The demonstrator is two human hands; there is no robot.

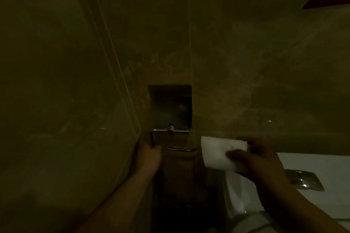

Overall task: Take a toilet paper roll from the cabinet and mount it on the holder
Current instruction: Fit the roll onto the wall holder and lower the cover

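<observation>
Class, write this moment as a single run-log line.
left hand: on holder bar end | right hand: holding toilet paper roll beside holder | roll: not yet mounted | lighting: dim

Just two bare forearms in the dim light, left hand [148, 154] and right hand [259, 161], no sleeves, rings, watch or gloves showing anywhere on them.

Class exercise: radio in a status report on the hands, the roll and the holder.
Left hand gripping holder at its left end. Right hand holding toilet paper roll, right of holder bar, not yet on. Nothing blocking the bar.
</observation>
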